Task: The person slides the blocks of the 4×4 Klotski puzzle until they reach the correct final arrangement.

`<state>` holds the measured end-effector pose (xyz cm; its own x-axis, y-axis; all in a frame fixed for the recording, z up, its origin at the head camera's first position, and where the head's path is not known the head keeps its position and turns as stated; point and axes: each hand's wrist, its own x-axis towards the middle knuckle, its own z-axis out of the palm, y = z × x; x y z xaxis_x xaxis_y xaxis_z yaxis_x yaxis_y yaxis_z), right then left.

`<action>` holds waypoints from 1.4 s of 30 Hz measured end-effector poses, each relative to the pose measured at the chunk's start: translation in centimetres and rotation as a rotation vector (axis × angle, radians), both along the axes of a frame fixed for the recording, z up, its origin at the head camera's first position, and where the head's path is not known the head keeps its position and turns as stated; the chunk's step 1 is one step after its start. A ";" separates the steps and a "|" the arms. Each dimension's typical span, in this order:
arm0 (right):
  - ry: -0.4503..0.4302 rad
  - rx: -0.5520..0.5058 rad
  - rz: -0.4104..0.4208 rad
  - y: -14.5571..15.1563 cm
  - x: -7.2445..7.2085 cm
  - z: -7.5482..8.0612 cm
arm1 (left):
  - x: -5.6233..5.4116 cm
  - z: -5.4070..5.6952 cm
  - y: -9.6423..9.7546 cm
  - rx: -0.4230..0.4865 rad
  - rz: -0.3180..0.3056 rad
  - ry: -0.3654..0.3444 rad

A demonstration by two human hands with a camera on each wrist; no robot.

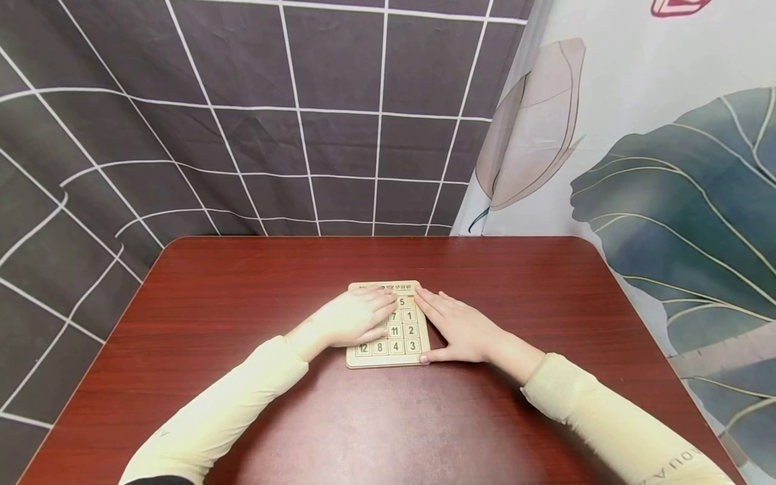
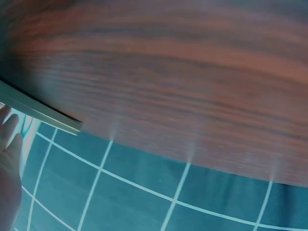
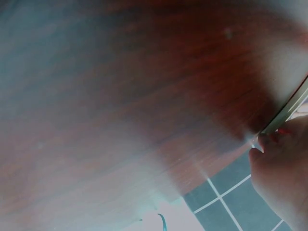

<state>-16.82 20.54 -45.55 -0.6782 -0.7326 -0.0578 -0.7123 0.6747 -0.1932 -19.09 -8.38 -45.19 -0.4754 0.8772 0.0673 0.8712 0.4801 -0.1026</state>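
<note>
A flat sliding number puzzle (image 1: 395,359) in a pale frame lies on the table, its numbered tiles (image 1: 396,346) facing up. Across its left and upper part rests my left hand (image 1: 354,315), fingers extended over the tiles and hiding several of them. At the right edge is my right hand (image 1: 463,330), with straight fingers by the upper corner and the thumb at the lower one. In the left wrist view, part of the left hand (image 2: 8,168) shows beside the puzzle's edge (image 2: 41,111). The right wrist view catches the right hand (image 3: 284,166) against the frame's side.
The reddish-brown wooden table (image 1: 242,283) spreads around the puzzle. Behind it hangs a dark curtain (image 1: 339,141) with a white grid. On the right is a pale curtain (image 1: 545,135) with large leaf prints.
</note>
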 end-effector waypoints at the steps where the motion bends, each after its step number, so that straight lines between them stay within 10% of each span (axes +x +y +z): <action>1: 0.002 -0.002 0.001 0.0 0.0 0.0 | 0.0 0.1 0.2 -0.009 0.004 -0.007; 23: 0.004 -0.001 0.000 0.0 0.0 0.1 | 0.5 -0.1 -3.8 0.053 0.050 -0.013; 42: 0.006 0.000 0.002 0.0 0.1 0.2 | 0.7 0.2 -1.9 0.026 0.031 -0.020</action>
<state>-16.74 20.56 -45.38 -0.6774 -0.7336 -0.0534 -0.7145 0.6735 -0.1894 -18.35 -10.32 -45.02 -0.5041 0.8599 0.0803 0.8574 0.5094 -0.0728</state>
